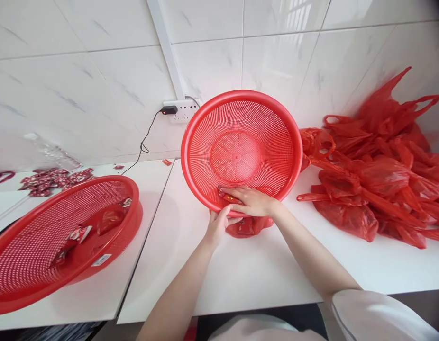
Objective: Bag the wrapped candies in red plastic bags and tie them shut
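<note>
A round red plastic basket with a mesh wall is tilted toward me, its inside showing. My left hand is closed on its near rim, the fingers partly hidden. Inside, close to that rim, my right hand lies with stretched fingers over a few small red packets. Under the near rim sits a red plastic bag with small packets showing through; its opening is hidden by the basket and my hands.
A second red basket at left holds several packets. Behind it lie a packet pile and a clear plastic bottle. Tied red bags are heaped at right. A plugged cable runs from the wall socket. A seam divides the white tables.
</note>
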Demonstrator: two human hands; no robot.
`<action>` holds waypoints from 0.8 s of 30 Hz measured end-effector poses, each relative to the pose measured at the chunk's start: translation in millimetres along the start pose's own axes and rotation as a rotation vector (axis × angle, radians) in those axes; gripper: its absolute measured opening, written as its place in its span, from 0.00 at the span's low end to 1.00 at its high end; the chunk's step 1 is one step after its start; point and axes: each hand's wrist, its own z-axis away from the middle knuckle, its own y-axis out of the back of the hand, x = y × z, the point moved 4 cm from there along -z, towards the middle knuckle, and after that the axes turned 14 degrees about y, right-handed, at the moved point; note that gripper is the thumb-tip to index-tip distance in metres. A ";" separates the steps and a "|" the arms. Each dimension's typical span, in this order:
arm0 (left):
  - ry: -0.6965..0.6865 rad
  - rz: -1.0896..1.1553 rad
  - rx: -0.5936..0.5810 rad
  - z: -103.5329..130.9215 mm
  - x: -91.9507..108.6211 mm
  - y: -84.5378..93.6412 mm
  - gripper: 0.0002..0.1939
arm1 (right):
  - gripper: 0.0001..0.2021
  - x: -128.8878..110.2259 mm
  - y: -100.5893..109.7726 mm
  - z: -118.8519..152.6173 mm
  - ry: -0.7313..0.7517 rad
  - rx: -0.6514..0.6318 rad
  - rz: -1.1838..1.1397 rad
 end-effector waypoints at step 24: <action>-0.415 -0.181 0.347 -12.8 46.3 55.9 0.25 | 0.13 0.0 31.2 11.8 -0.015 0.298 -0.161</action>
